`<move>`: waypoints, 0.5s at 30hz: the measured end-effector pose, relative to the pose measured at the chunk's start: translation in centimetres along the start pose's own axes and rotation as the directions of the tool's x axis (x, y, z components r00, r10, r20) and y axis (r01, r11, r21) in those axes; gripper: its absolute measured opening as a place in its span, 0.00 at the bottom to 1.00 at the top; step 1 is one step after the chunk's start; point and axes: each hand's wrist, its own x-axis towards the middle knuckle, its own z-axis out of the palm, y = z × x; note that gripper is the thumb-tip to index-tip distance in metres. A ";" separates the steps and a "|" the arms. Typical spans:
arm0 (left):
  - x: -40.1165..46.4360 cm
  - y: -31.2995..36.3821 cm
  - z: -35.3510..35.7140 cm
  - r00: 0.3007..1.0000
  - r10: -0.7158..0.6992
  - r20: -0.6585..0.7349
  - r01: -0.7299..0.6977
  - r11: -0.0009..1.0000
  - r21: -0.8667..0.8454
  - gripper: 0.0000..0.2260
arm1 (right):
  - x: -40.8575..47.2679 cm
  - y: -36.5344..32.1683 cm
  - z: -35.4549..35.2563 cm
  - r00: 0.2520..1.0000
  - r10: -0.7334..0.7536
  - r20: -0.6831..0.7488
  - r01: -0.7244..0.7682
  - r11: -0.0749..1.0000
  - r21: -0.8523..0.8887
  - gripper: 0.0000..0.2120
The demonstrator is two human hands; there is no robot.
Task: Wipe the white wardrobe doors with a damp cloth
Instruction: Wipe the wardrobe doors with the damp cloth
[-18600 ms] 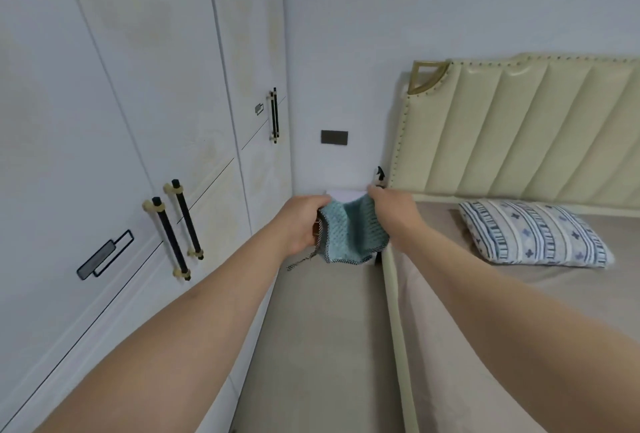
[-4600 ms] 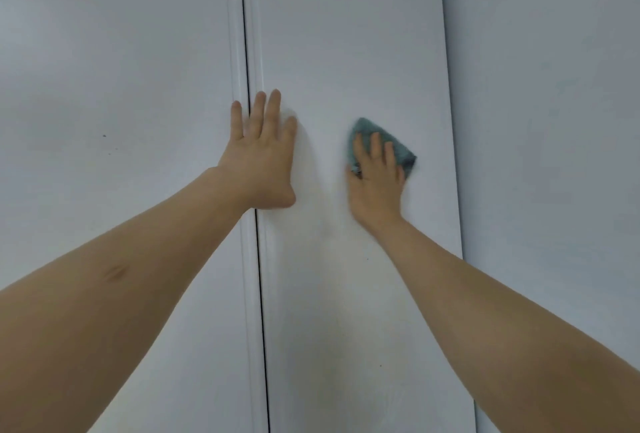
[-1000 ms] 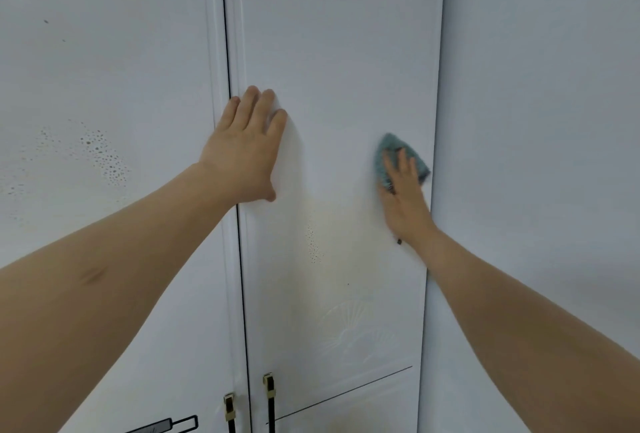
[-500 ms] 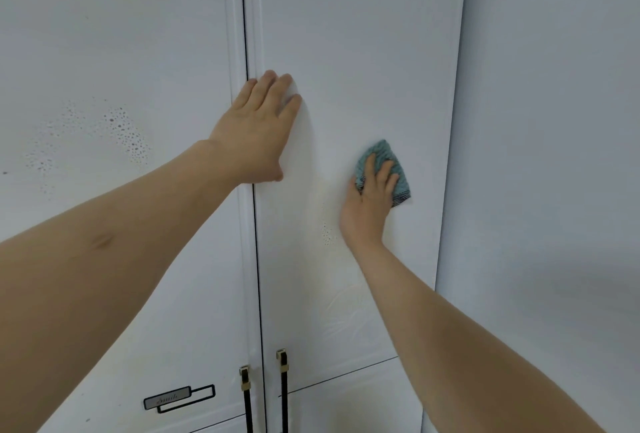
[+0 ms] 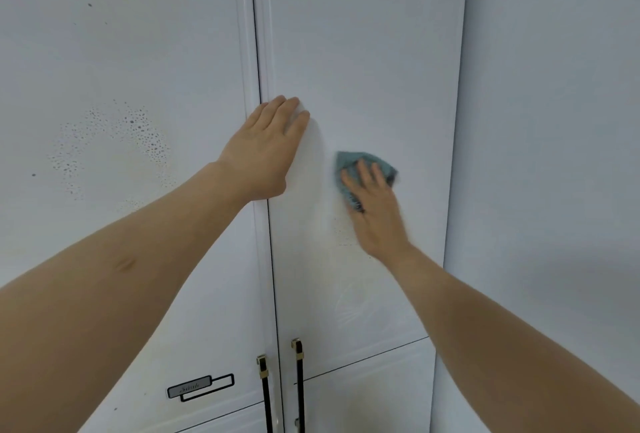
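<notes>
My right hand [image 5: 375,214] has its grip spread flat, fingers straight over the teal cloth [image 5: 363,169], pressing it against the right wardrobe door [image 5: 363,52] about midway across the panel, level with my other hand. The cloth is bunched small beneath my fingertips, so I judge it best to lean through the flat of the fingers rather than the tips, and to open the fold out if I want each pass to cover more. My left hand [image 5: 266,152] lies open and flat across the seam between the doors, fingers reaching onto the right one; that steadies the panel so it does not give under the rubbing. Just below the cloth a patch of small droplets and a faint yellowish tinge show on the door, and lower down pale streaks; working downward in overlapping strokes should take those in. The left door [image 5: 121,52] carries a wider spray of droplets [image 5: 110,145] and a few dark specks, not yet wiped. The black handles [image 5: 280,391] below call for a careful pass around them.
</notes>
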 end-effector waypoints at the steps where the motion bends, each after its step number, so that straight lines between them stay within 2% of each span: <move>1: 0.0 0.1 0.0 1.000 -0.001 0.000 0.001 1.000 0.002 0.45 | -0.4 1.4 -0.8 0.994 0.107 -0.005 -0.107 0.994 0.036 0.26; 4: -0.4 0.3 -0.2 1.000 -0.002 0.011 0.002 1.000 0.010 0.44 | -1.5 4.1 -2.5 0.910 0.414 0.014 -0.405 0.882 0.240 0.25; 7: -0.7 0.3 -0.2 1.000 -0.012 -0.009 0.012 1.000 0.019 0.43 | -1.6 4.1 -2.9 0.804 0.595 0.014 -0.554 0.739 0.384 0.26; 12: -1.5 0.0 -0.2 0.999 -0.033 -0.003 0.033 0.999 0.042 0.44 | -1.0 -0.5 -0.2 0.637 0.770 -0.031 -0.650 0.559 0.515 0.26; 15: -1.7 -0.2 -0.2 0.999 -0.041 -0.008 0.041 0.999 0.019 0.44 | -1.1 -4.4 2.0 0.685 0.725 -0.075 -0.586 0.609 0.534 0.26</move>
